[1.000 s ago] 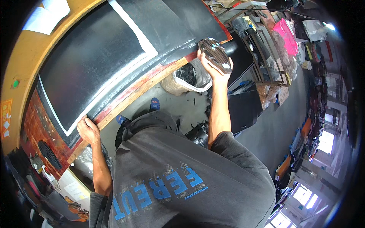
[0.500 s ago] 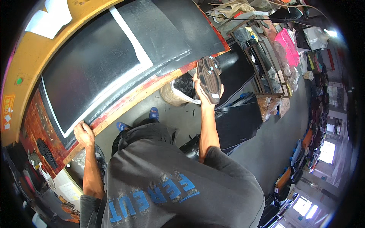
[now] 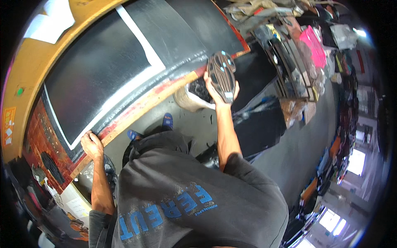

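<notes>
My right hand [image 3: 221,93] grips a sole-shaped cutting die [image 3: 223,78] from below, its ridged dark brown face with small light-blue pads turned up. It is held in the air off the table's near right side. My left hand [image 3: 92,145] is curled on the near left table edge [image 3: 124,125], next to the corner of a large black sheet [image 3: 99,66]. What lies under its fingers is partly hidden. White strips [image 3: 142,41] border a section of the black sheet.
A yellow machine beam [image 3: 18,124] arches over the table's far left, with white paper on it. Below the right hand stands a light sack [image 3: 188,99] with black material inside. Black sheets [image 3: 258,132] lie to the right, near a cluttered metal rack [image 3: 289,70].
My right hand and the cutting die have shifted slightly left and away from me, and the die's face is tilted more toward view. My left hand stays in place.
</notes>
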The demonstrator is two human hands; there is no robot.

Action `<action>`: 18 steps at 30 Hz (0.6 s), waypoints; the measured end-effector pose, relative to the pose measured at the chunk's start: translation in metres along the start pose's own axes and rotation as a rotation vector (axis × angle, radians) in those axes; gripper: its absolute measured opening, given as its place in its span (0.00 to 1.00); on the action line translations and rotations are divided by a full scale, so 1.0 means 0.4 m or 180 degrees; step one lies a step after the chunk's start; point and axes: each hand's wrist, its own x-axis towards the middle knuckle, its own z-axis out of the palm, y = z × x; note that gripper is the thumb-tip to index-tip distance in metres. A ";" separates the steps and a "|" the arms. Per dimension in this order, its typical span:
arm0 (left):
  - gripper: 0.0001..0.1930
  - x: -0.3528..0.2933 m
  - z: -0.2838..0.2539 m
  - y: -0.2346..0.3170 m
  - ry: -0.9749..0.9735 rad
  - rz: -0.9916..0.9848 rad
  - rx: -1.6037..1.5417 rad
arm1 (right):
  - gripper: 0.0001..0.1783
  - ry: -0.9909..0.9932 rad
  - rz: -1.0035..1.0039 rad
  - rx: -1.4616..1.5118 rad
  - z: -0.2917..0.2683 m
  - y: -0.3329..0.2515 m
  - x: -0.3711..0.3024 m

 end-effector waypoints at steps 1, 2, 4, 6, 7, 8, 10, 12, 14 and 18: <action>0.12 -0.001 0.000 0.004 0.0025 0.0029 -0.0078 | 0.56 -0.0207 0.0172 0.0319 0.010 0.016 -0.013; 0.12 0.000 -0.001 0.006 0.0022 -0.0004 -0.0030 | 0.56 -0.0420 0.0453 0.0721 0.030 0.021 -0.013; 0.12 0.000 -0.002 0.009 0.0058 0.0092 -0.0110 | 0.57 -0.0370 0.0535 0.0634 0.099 0.020 -0.037; 0.11 0.001 -0.003 0.009 0.0096 0.0132 -0.0105 | 0.53 -0.0798 0.0528 0.0516 0.164 0.031 -0.045; 0.11 0.000 -0.003 0.008 0.0022 0.0072 -0.0004 | 0.51 -0.0898 0.0574 0.0381 0.195 0.034 -0.044; 0.11 0.002 -0.003 0.008 0.0065 0.0106 -0.0016 | 0.50 -0.1077 0.0587 0.0213 0.215 0.050 -0.030; 0.11 0.004 -0.003 0.008 0.0061 0.0114 -0.0008 | 0.49 -0.0972 0.0785 0.0241 0.228 0.105 -0.020; 0.12 0.004 -0.003 0.010 0.0047 0.0051 -0.0037 | 0.52 -0.1086 0.1238 0.0270 0.200 0.191 0.022; 0.12 0.003 -0.005 0.013 -0.0026 -0.0027 -0.0036 | 0.47 -0.0701 0.1814 0.0893 0.151 0.314 0.044; 0.12 0.004 -0.010 0.022 0.0075 0.0067 -0.0078 | 0.45 -0.0007 0.1152 0.0128 0.149 0.394 0.036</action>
